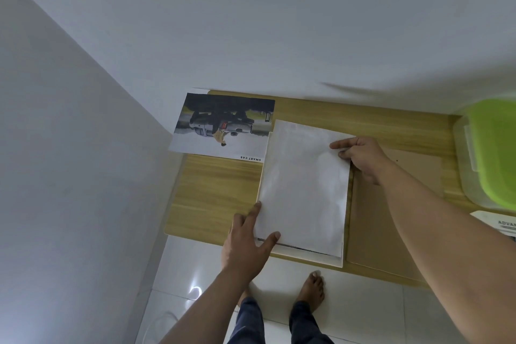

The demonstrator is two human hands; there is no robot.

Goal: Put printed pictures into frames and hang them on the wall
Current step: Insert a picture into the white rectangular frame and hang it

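Our right hand pinches the far right corner of a white sheet between thumb and curled fingers. Our left hand lies flat and spread at the sheet's near left corner: the thumb presses on the paper and the index finger runs along its left edge. The sheet lies blank side up on a pale picture frame, slightly skewed, so the frame's rim shows along the left and near sides. A dark line at the near edge may be print on its underside; we cannot tell.

Just right of the frame lies a brown backing board. All rest on a wooden table against the white wall. At its far left corner lies a pickup-truck print marked SMART CAB. A clear box with a green lid stands at the right, another printed sheet near it.
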